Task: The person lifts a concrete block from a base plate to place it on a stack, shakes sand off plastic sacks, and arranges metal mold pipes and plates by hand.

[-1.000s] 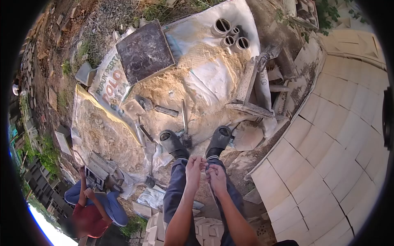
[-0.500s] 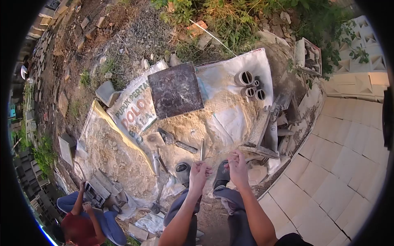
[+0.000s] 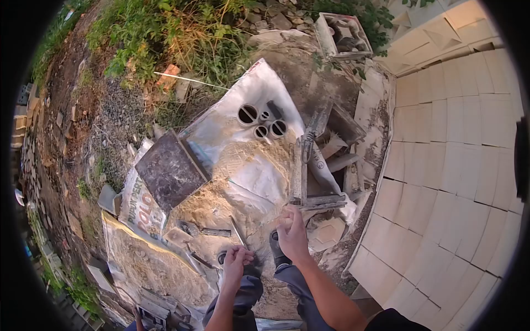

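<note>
My left hand (image 3: 237,258) is closed, its fingers curled together above my left shoe. Just beyond it a slim metal bar (image 3: 238,230) slants over the dusty sheet; I cannot tell whether the hand touches it. My right hand (image 3: 292,234) is pinched, held over my right shoe near some wooden pieces (image 3: 317,203). What either hand holds, if anything, is too small or hidden to make out. A dark short block (image 3: 216,232) and a flat tan piece (image 3: 178,237) lie left of the bar.
A dark square board (image 3: 172,171) rests on a printed sack (image 3: 144,207). Several round pipe-like moulds (image 3: 248,115) stand on the white sheet (image 3: 270,83). Pale tiles (image 3: 436,182) line the right side. At the lower left, a co-worker is barely visible beside stacked blocks (image 3: 152,309).
My view has turned to the right, so the scene appears rotated and shifted left. Both hands stay closed; the right hand now sits higher than the left. The co-worker has mostly left view.
</note>
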`<action>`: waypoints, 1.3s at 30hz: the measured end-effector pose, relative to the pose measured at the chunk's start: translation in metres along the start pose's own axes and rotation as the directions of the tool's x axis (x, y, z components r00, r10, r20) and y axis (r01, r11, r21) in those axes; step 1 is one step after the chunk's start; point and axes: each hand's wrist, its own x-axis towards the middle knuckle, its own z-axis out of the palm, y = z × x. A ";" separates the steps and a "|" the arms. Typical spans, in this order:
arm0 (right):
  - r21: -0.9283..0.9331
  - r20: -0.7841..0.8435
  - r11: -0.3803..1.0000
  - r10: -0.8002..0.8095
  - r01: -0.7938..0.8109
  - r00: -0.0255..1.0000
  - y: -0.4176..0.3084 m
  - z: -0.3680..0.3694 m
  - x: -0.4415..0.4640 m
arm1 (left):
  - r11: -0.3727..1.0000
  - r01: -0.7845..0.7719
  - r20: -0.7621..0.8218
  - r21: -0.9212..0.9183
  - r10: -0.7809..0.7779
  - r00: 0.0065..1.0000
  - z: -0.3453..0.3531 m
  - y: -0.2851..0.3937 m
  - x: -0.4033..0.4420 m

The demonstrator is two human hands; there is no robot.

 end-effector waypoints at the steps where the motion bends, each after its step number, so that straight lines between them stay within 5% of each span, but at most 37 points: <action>1: 0.061 -0.012 0.998 0.037 -0.036 0.999 0.008 -0.008 0.004 | 1.000 -0.004 0.016 0.021 0.004 1.000 0.013 0.005 0.002; 3: 0.158 0.017 0.979 0.131 -0.132 0.991 0.029 -0.029 0.010 | 0.977 0.019 0.093 0.212 -0.039 0.995 0.036 0.009 0.008; 5: 0.255 0.066 0.942 0.209 -0.219 0.976 0.045 -0.048 0.022 | 0.852 -0.162 0.293 0.497 0.011 0.956 0.060 0.025 0.033; 7: -0.105 -0.017 0.971 -0.216 0.213 0.976 0.055 -0.070 0.052 | 0.651 -0.385 0.393 0.655 0.142 0.909 0.096 0.049 0.073; 8: -0.100 -0.032 0.973 -0.213 0.209 0.976 0.063 -0.074 0.067 | 0.559 -0.489 0.412 0.670 0.268 0.871 0.115 0.055 0.097; 10: -0.410 -0.146 0.788 -0.554 0.460 0.820 0.082 -0.076 0.095 | 0.254 -0.723 0.486 0.642 0.595 0.640 0.149 0.063 0.149; 14: -0.267 -0.202 0.919 -0.349 0.292 0.915 0.131 -0.038 0.105 | 0.317 -0.808 0.370 0.497 0.765 0.528 0.213 0.084 0.211; 15: -0.338 -0.190 0.908 -0.322 0.246 0.927 0.132 -0.035 0.104 | 0.445 -0.821 0.401 0.357 0.721 0.565 0.228 0.083 0.215; 17: -0.408 -0.188 0.891 -0.294 0.198 0.937 0.133 -0.028 0.111 | 0.416 -0.824 0.444 0.384 0.700 0.560 0.229 0.084 0.224; 20: -0.397 -0.369 0.847 -0.499 0.352 0.784 0.137 -0.026 0.112 | 0.376 -0.872 0.525 0.314 0.696 0.489 0.227 0.076 0.231; 23: -0.361 -0.276 0.896 -0.367 0.258 0.888 0.123 -0.032 0.108 | 0.351 -0.889 0.565 0.295 0.686 0.458 0.210 0.081 0.226; 24: -0.246 -0.306 0.919 -0.376 0.309 0.875 0.124 -0.029 0.112 | 0.149 -0.926 0.573 0.345 0.748 0.334 0.199 0.081 0.233; 27: -0.079 -0.243 0.898 -0.438 0.433 0.865 0.076 -0.022 0.114 | 0.033 -0.916 0.558 0.399 0.784 0.272 0.157 0.101 0.228; 29: 0.033 -0.102 0.810 -0.580 0.586 0.808 0.048 -0.006 0.113 | 0.059 -0.902 0.498 0.427 0.818 0.289 0.109 0.117 0.224; 31: 0.051 0.087 0.825 -0.565 0.562 0.821 0.015 0.019 0.110 | 0.063 -0.815 0.346 0.576 0.884 0.313 0.048 0.128 0.208; 33: 0.062 0.481 0.766 -0.584 0.639 0.654 -0.010 0.059 0.121 | 0.010 -0.496 0.177 0.868 0.928 0.328 -0.028 0.134 0.202; 35: -0.031 0.602 0.717 -0.543 0.697 0.585 -0.021 0.122 0.147 | 0.145 -0.145 -0.094 0.979 0.945 0.312 -0.109 0.130 0.197; 37: -0.031 0.671 0.787 -0.441 0.616 0.596 -0.011 0.200 0.191 | 0.496 0.081 -0.501 0.864 0.833 0.236 -0.191 0.108 0.229; 38: -0.019 0.691 0.771 -0.451 0.637 0.566 -0.019 0.222 0.196 | 0.522 0.093 -0.529 0.848 0.822 0.212 -0.225 0.097 0.243; 39: -0.088 0.676 0.871 -0.304 0.483 0.671 -0.024 0.242 0.194 | 0.697 -0.181 -0.549 0.694 0.675 0.493 -0.255 0.082 0.253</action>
